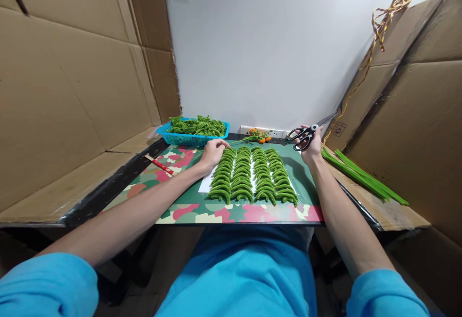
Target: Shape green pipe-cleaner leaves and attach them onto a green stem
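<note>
Curved, fuzzy green pieces [241, 177], like bent pipe cleaners, lie in several columns on a white sheet [205, 185]. My left hand [213, 154] rests at the far end of the leftmost column. Its fingers are bent together at the topmost piece; what they pinch, if anything, is hidden. Over the table's right side, my right hand [313, 145] is raised, palm up, holding black-handled scissors [306, 136]. The scissor blades point away to the upper right. Beyond the columns lies an orange flower sprig [260, 136] with a thin green stem reaching toward my left hand.
A blue plastic basket [180, 139] heaped with more green pieces [198, 125] stands at the back left. A red strip-like object [160, 164] lies left. Long green stems [364, 177] rest on cardboard at the right. Cardboard walls [72, 67] flank the table; a power strip [281, 134] lies behind.
</note>
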`<state>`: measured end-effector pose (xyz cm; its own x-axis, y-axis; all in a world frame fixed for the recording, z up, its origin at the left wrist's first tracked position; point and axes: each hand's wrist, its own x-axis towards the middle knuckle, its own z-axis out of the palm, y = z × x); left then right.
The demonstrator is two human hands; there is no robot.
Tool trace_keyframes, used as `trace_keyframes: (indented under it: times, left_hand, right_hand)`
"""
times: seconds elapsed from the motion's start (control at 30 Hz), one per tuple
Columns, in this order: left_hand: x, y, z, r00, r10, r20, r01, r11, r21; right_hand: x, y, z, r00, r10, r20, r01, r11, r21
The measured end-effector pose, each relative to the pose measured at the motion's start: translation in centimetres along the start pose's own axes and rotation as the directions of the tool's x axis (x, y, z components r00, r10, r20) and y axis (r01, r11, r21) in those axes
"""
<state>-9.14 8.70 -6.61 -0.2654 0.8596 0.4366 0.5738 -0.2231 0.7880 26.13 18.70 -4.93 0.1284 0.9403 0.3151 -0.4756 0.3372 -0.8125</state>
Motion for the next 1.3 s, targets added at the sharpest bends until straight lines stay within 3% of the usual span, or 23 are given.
trace_keyframes:
  times: [0.47, 0.73, 1.0, 1.3]
  left_hand:
    - [0.0, -0.1, 0.0, 1.000, 0.004, 0.006, -0.004, 1.000, 0.007]
    - [-0.1, 0.1, 0.1, 1.000, 0.003, 0.003, -0.003, 1.000, 0.004]
    - [-0.1, 0.0, 0.2, 1.000, -0.009, 0.008, 0.009, 1.000, -0.001]
    - [-0.1, 0.0, 0.1, 1.000, -0.009, 0.012, 0.010, 1.000, -0.002]
  right_hand:
    - [-0.3, 1.4, 0.2, 0.977, -0.144, -0.156, 0.101, 0.961, -0.256]
    - [1.0, 2.0, -1.0, 0.960, -0.147, -0.237, 0.070, 0.949, -0.307]
    - [0.4, 1.7, -1.1, 0.928, -0.188, -0.322, 0.047, 0.915, -0.400]
    - [0.4, 1.7, -0.7, 0.932, -0.234, -0.276, 0.083, 0.880, -0.467]
